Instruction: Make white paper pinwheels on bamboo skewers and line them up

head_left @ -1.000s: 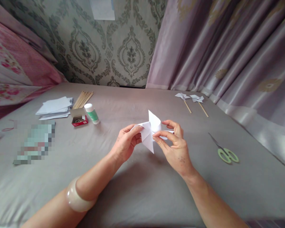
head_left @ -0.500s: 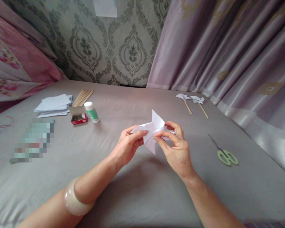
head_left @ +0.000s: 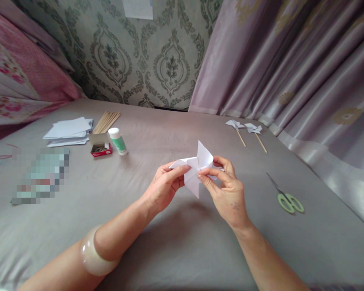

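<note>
A white folded paper pinwheel (head_left: 197, 167) is held above a grey bedsheet (head_left: 170, 242) between both my hands. My left hand (head_left: 165, 188) pinches its left flap with thumb and fingers. My right hand (head_left: 226, 190) pinches the middle of the pinwheel with thumb and forefinger, the other fingers curled behind the paper. A pale bangle (head_left: 92, 252) sits on my left forearm.
A stack of white paper (head_left: 68, 131), wooden sticks (head_left: 106, 121), a small red box (head_left: 100, 148) and a glue stick (head_left: 118, 141) lie at the back left. Two finished pinwheels on sticks (head_left: 245, 131) lie at the back right. Green scissors (head_left: 286, 200) lie to the right. Curtains hang on the right.
Both hands and the pinwheel have shifted slightly to the right in the picture; the grips look the same.
</note>
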`<state>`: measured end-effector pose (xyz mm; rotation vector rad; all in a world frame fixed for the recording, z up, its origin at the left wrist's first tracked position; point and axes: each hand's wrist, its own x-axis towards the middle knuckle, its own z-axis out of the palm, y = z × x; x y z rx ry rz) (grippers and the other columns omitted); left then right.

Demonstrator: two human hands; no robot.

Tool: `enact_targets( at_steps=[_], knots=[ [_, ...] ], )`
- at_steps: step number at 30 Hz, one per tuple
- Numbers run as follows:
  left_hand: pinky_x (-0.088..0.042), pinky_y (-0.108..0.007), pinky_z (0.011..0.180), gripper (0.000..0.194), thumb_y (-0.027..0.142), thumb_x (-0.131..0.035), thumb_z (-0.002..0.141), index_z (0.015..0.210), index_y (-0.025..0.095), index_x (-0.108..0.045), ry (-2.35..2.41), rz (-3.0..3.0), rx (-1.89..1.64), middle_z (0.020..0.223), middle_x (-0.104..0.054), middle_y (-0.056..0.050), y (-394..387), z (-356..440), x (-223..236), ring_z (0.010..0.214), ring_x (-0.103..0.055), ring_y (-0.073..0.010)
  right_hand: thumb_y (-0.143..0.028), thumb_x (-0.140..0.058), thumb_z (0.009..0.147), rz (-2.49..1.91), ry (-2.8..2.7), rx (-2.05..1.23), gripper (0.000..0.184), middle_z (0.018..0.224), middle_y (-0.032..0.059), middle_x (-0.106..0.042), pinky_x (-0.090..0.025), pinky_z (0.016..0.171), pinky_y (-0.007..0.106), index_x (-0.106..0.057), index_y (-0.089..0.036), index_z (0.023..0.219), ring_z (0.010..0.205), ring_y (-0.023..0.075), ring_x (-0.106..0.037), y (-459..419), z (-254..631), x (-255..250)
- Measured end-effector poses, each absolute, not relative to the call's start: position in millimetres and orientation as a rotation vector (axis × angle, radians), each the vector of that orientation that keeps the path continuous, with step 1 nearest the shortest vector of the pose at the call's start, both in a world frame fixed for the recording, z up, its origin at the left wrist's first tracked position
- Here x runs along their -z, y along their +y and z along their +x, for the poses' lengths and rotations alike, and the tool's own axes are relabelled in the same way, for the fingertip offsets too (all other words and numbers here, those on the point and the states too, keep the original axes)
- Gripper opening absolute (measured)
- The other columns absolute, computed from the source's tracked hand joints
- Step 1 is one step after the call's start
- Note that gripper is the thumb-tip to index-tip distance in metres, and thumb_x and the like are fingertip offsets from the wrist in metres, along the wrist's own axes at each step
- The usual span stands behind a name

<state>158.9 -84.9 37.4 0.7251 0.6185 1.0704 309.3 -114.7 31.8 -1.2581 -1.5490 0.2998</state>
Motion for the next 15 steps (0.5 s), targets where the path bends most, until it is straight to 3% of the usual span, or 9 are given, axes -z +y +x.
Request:
enact_targets(
  at_steps=[15],
  knots=[
    [-0.048,-0.027,0.068,0.016,0.023,-0.073,0.068,0.079,0.012,-0.073,0.583,0.737,-1.050,0.078,-0.071,-0.006,-86.5,157.5,-38.1,0.068,-0.062,-0.0148,-0.034,-0.066,0.082,-1.279,-1.547,-0.327,0.011,0.110,0.0049,-0.057,-0.044,0.095,0.039,-0.072,-0.025,0.080,0.107,0.0204,-0.055,-116.1,310.2,-34.1]
  ],
)
